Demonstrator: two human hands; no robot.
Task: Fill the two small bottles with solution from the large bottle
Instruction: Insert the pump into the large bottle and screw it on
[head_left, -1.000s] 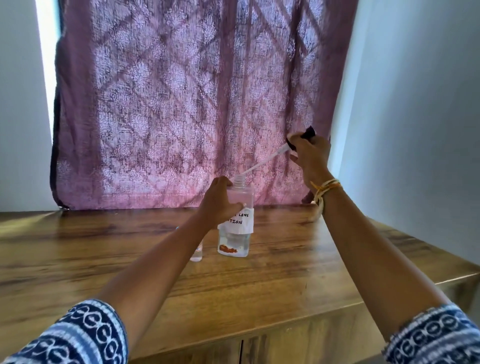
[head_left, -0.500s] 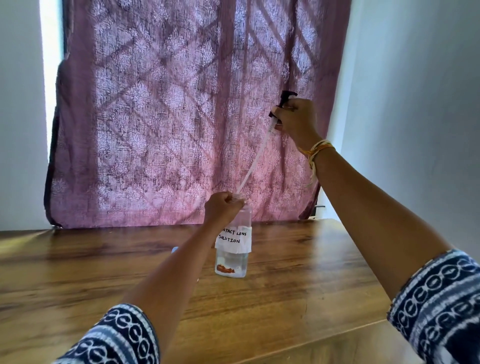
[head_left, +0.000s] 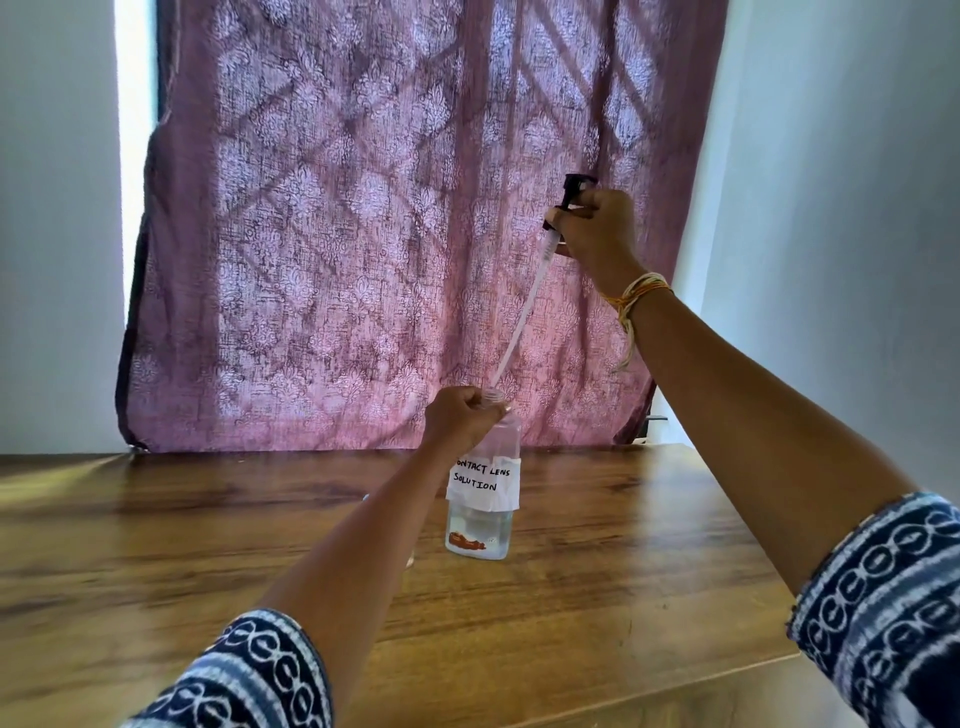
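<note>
The large clear bottle (head_left: 483, 499) with a white label reading "contact lens solution" stands upright on the wooden table (head_left: 623, 545), holding a little liquid at its bottom. My left hand (head_left: 460, 418) grips its shoulder and neck. My right hand (head_left: 597, 228) is raised above and to the right, shut on the black pump head (head_left: 569, 195). The pump's long white tube (head_left: 522, 312) slants down, and its tip sits at the bottle's open mouth. The small bottles are almost wholly hidden behind my left forearm; only a clear sliver (head_left: 410, 560) shows.
A mauve patterned curtain (head_left: 363, 234) hangs behind the table's far edge. White walls stand left and right. The table's front edge (head_left: 675, 686) runs near my right sleeve.
My right hand has swung the pump head up from low and sideways to high above the bottle, so the tube now slants steeply. The view has tilted slightly. My left hand keeps its grip.
</note>
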